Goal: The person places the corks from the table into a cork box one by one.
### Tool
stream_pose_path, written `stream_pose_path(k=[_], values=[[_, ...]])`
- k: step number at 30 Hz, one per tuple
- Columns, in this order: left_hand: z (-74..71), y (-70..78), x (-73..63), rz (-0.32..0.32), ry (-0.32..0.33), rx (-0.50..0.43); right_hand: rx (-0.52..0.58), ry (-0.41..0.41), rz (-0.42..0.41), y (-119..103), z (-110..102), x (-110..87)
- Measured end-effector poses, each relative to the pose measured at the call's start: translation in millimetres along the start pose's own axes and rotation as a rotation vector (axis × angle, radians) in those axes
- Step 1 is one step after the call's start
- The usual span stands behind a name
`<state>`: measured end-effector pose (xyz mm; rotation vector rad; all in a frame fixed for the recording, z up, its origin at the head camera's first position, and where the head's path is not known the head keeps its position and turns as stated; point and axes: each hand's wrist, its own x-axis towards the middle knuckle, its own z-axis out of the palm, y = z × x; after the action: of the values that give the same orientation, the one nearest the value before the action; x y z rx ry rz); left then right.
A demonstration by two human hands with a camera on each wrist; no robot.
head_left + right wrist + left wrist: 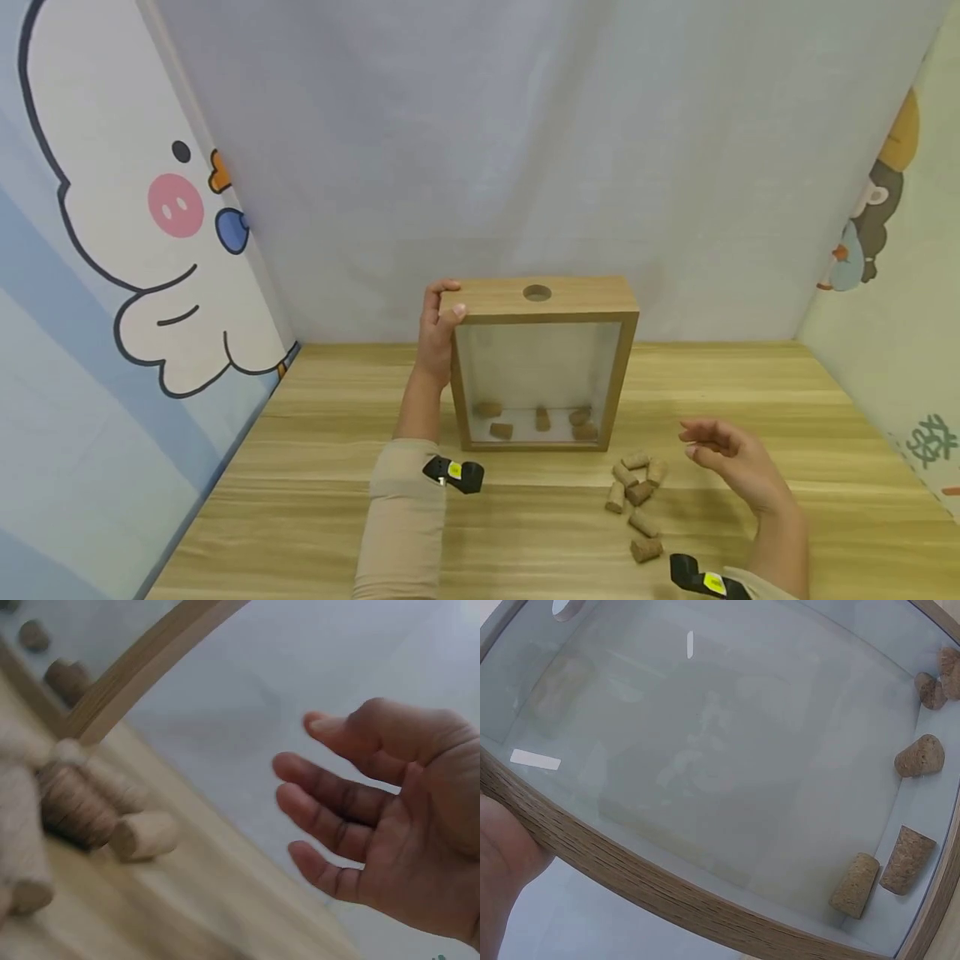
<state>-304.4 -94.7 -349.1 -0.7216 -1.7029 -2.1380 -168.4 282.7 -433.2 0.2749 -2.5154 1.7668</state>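
Observation:
A wooden box with a clear front stands upright on the table, a round hole in its top. Several corks lie on its floor behind the pane; the left wrist view shows a tapered cork among them. My left hand grips the upper left corner of the box, thumb on the front edge of the top. To the right of the loose corks, my right hand hovers with loosely bent fingers and nothing in them. In the right wrist view its fingers are spread apart from the thumb.
The loose corks lie in a small group in front of the box's right corner, one cork nearer to me. A pale curtain hangs behind the wooden table. Cartoon-printed walls border the table on both sides.

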Motion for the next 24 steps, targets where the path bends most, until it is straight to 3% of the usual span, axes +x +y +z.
stream_pose_path(k=[5,15,20,24], values=[[-0.6,0.7,0.4,0.007,0.002,0.012,-0.018,0.037,0.049,11.9,10.3,5.1],[0.7,2.7,-0.4,0.007,-0.008,-0.042,-0.162,-0.087,0.164,31.4,20.9,9.3],[0.3,2.7,-0.6,-0.003,-0.007,-0.053,-0.166,-0.162,0.165,31.5,25.7,12.6],[-0.4,1.0,-0.2,-0.008,-0.006,-0.048,-0.147,-0.169,0.191,30.3,29.4,14.2]])
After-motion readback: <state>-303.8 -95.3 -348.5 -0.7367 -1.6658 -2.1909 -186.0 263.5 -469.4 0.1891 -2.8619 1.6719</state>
